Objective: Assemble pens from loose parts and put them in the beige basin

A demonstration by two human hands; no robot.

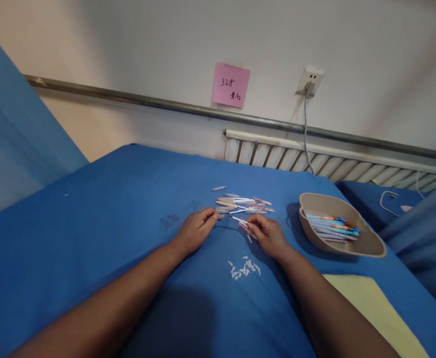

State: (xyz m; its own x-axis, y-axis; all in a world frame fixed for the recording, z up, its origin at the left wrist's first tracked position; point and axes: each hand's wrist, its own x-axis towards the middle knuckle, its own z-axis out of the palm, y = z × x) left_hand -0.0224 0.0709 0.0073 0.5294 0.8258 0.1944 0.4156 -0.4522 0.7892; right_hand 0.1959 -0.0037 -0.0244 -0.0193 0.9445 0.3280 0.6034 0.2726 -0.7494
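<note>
Although whether the left hand [196, 229] gripped anything was unclear, the right hand [269, 234] pinched a white pen refill [238, 219] (judged light, stiff, best held mid-shaft) toward the far edge of the blue sheet [106, 214].

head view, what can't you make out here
Head view: what the left hand pinches, if anything; too small and blurred.
Head view: the gripped end of the white stick; right hand covers it.
Head view: all of the yellow sheet; right forearm and bottom edge hide some.
</note>
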